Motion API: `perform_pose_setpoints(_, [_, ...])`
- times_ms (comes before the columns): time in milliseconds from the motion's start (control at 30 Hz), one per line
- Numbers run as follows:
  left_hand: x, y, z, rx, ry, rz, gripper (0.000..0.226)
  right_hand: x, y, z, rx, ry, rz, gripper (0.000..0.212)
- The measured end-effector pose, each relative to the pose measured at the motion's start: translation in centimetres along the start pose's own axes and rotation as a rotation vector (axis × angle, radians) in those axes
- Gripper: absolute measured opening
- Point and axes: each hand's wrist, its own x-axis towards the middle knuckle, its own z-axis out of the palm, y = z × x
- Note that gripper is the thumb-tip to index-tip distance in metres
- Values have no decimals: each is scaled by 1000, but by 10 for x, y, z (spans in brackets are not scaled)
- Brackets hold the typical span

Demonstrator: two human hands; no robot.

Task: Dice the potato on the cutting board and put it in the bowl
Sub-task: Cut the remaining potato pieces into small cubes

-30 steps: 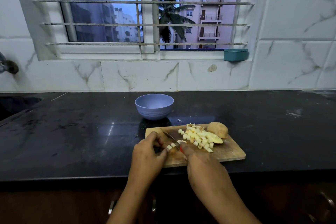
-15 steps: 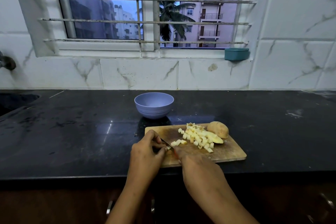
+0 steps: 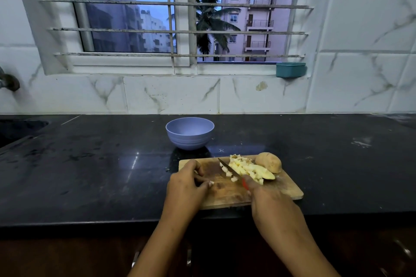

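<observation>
Black stone table (image 3: pixel 90 175) with a pale smear (image 3: pixel 361 143) toward its right end, sink (image 3: pixel 20 128) cut into the far left, tap (image 3: pixel 9 81) on the wall above it. White marble-look tiles (image 3: pixel 171 94) behind, one with a tan stain (image 3: pixel 261 86). Barred window (image 3: pixel 130 18) above; teal tub (image 3: pixel 290 69) at the right end of the sill, palm tree (image 3: pixel 209 18) and pink apartment block (image 3: pixel 258 7) outside, dusk sky.
</observation>
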Motion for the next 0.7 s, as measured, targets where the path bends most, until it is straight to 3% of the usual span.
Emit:
perform_pose_setpoints(133, [16,15,9,56,-81,3,27,5,15,-2,75,60,35,50])
perform_pose_setpoints(333, [36,27,27,-16,-200,-6,31,11,39,-6,338,76,29,43])
perform_pose_setpoints(500, [40,34,26,-83,-238,-34,21,27,60,-12,466,78,101,39])
perform_pose_setpoints(600, [42,44,29,-43,-183,22,16,34,71,-12,538,100,111,27])
perform_pose_setpoints(700, [43,62,39,76,-274,101,5,36,77,-6,680,142,107,16])
